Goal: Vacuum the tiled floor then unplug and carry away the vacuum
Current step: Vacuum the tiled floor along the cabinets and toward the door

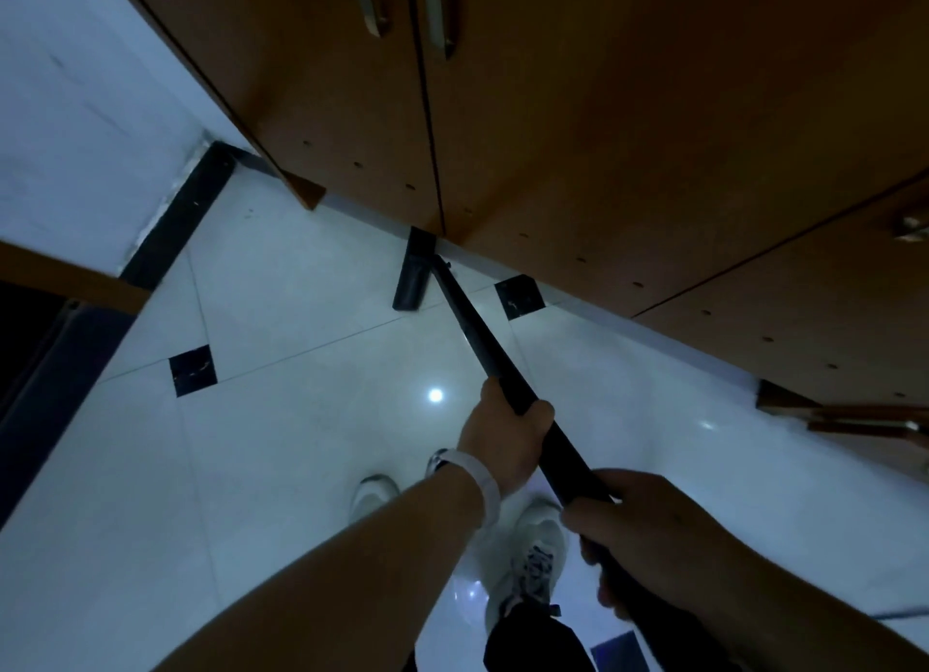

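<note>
A black vacuum wand (475,339) runs from my hands down to a flat black floor head (413,274). The head lies on the white tiled floor (301,420), its far end against the base of the wooden cabinet (553,143). My left hand (507,432) grips the wand at its middle, with a white band on the wrist. Lower on the wand, near the camera, my right hand (648,530) grips the handle end. The vacuum body and its cord are out of view.
Brown cabinet doors with metal handles (374,8) fill the top and right. A black skirting strip (176,219) lines the white wall at left. Small black inset tiles (193,370) dot the floor. My white shoes (533,561) stand below my hands. A dark doorway (35,349) is at left.
</note>
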### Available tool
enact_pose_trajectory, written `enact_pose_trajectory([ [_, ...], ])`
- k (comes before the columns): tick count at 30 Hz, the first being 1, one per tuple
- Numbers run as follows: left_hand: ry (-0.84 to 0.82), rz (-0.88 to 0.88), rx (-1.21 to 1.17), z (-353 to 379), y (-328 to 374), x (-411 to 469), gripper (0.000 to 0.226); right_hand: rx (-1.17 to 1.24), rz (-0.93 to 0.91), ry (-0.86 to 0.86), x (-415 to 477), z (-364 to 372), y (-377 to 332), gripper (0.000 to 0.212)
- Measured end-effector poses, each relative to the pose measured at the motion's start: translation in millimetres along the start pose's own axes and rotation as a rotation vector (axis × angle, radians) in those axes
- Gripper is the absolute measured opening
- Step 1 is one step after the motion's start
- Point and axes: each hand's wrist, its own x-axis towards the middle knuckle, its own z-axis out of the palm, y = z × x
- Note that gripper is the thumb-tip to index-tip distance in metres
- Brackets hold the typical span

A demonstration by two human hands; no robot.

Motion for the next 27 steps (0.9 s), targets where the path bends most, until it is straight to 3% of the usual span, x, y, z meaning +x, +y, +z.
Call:
enact_pose_trajectory([
  [6, 0.055, 0.015, -0.028, -65, -8, 18, 0.044, 0.008, -0.018, 0.038, 16, 55, -44, 0.022],
  [10, 0.074, 0.009, -0.049, -108, -18, 29, 0.045, 0.022, -0.032, 0.019, 27, 94, -70, 0.011],
  [15, 0.100, 0.016, -0.112, -150, -33, 42, 0.052, 0.045, -0.053, 0.043, 41, 135, -95, 0.014],
  [27, 0.016, 0.022, -0.201, -155, -52, 45, 0.060, 0.209, 0.005, 0.165, 53, 172, -81, 0.013],
])
